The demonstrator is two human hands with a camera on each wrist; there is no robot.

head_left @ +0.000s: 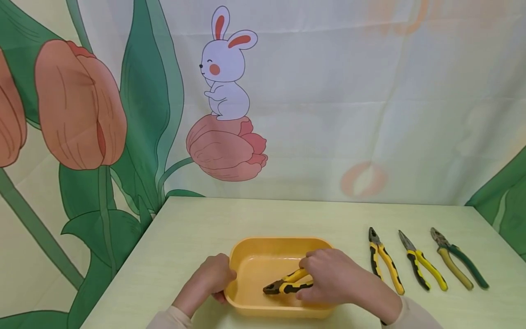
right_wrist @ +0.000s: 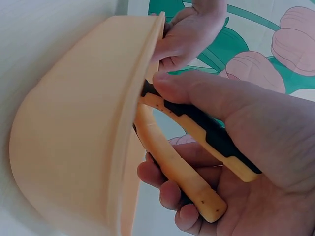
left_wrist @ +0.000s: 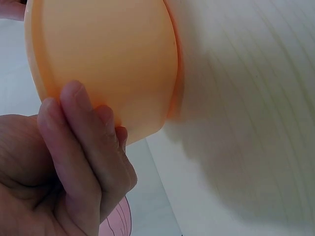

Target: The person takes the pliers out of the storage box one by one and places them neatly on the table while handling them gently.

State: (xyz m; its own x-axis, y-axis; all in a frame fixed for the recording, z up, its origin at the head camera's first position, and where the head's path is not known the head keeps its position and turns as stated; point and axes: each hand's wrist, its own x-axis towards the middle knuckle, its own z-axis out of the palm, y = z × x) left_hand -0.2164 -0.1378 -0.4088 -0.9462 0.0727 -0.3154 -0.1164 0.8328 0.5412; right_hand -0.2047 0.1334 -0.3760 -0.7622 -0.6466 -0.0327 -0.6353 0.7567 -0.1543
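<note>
A yellow-orange plastic basin (head_left: 263,256) stands near the front of the table. My left hand (head_left: 215,276) grips its left rim, thumb over the edge and fingers against the outer wall, as the left wrist view shows beside the basin wall (left_wrist: 113,59). At the basin's right side, my right hand (head_left: 333,276) holds yellow-and-black pliers (head_left: 287,282) by the handles, the dark jaws pointing left over the basin floor. In the right wrist view, the thumb lies along one handle (right_wrist: 202,125) and the fingers curl round the other, with the handles spread apart.
To the right on the table lie yellow-and-black pliers (head_left: 386,262), long-nose pliers (head_left: 421,262) with yellow-and-black handles, and pliers with green and yellow handles (head_left: 458,258). Behind the pale table (head_left: 197,219) hangs a cloth (head_left: 308,114) printed with tulips and a rabbit.
</note>
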